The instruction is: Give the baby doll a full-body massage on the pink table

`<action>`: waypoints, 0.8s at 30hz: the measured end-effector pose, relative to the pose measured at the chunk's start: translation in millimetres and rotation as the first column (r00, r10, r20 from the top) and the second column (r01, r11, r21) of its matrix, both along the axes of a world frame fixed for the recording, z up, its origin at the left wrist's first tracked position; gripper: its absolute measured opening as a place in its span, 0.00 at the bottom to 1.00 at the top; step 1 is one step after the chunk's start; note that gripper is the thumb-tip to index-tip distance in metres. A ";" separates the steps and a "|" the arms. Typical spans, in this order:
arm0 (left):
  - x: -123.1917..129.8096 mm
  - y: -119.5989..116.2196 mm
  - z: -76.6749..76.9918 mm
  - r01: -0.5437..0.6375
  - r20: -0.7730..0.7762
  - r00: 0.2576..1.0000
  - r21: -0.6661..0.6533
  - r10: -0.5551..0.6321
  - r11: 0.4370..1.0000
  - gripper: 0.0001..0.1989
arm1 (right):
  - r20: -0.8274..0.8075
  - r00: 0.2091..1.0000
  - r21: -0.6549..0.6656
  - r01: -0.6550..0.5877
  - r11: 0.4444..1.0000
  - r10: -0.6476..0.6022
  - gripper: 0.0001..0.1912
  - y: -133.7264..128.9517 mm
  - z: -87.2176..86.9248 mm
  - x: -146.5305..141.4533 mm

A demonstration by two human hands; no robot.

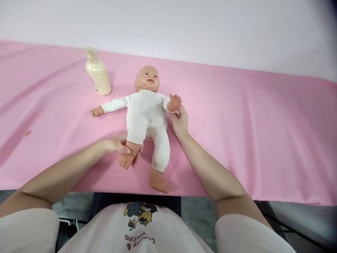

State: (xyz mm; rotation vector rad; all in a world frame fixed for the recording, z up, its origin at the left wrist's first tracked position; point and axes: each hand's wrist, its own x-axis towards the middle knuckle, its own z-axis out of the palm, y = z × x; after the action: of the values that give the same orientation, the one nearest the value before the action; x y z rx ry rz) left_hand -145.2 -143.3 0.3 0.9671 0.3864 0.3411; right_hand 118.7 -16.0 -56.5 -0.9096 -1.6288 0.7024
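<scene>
A baby doll [147,109] with a bare head and a white cloth body lies on its back, its head away from me. My left hand [118,144] is closed around the doll's ankle on the left, and that leg is bent and lifted. At the other side, my right hand [180,122] grips the doll's arm near the wrist, which is raised; some of its fingers are hidden behind the arm. The doll's other arm stretches out to the left, and its other leg points toward me.
A cream pump bottle [98,75] stands behind the doll to the left. Pink cloth [223,140] with soft folds covers the table, whose near edge runs just in front of my body. A small brownish mark [28,133] shows at the far left. A white wall [184,28] rises behind.
</scene>
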 end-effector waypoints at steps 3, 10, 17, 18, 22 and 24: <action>-0.7 -0.4 2.5 0.180 -0.001 0.984 -0.020 -0.180 0.983 0.23 | -0.070 0.997 -0.040 0.030 0.999 -0.033 0.23 3.5 -4.4 1.5; -1.9 -3.1 3.8 0.415 -0.081 0.904 -0.077 -0.420 0.907 0.18 | -0.187 0.976 -0.113 0.091 0.989 -0.111 0.25 20.9 -28.7 8.5; -5.8 -1.0 7.5 0.486 -0.187 0.856 -0.030 -0.482 0.874 0.16 | -0.251 0.956 -0.159 0.116 0.980 -0.154 0.23 22.6 -28.4 8.3; -5.5 -1.0 7.8 0.469 -0.185 0.866 -0.019 -0.464 0.883 0.17 | -0.239 0.958 -0.146 0.129 0.981 -0.162 0.23 19.6 -24.9 7.6; -4.6 0.1 7.7 0.357 -0.100 0.928 -0.038 -0.359 0.933 0.21 | -0.135 0.985 -0.038 0.103 0.994 -0.108 0.23 6.3 -10.9 3.3; -6.0 1.8 4.9 0.301 -0.047 0.952 -0.046 -0.303 0.953 0.22 | -0.073 0.996 0.005 0.057 0.998 -0.057 0.23 1.7 -6.4 1.2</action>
State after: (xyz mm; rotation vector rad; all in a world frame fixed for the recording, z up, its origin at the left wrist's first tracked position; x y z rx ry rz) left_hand -151.2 -141.5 5.2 0.9825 0.2870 0.0287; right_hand 119.9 -14.3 -63.0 -0.9114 -1.5345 0.6819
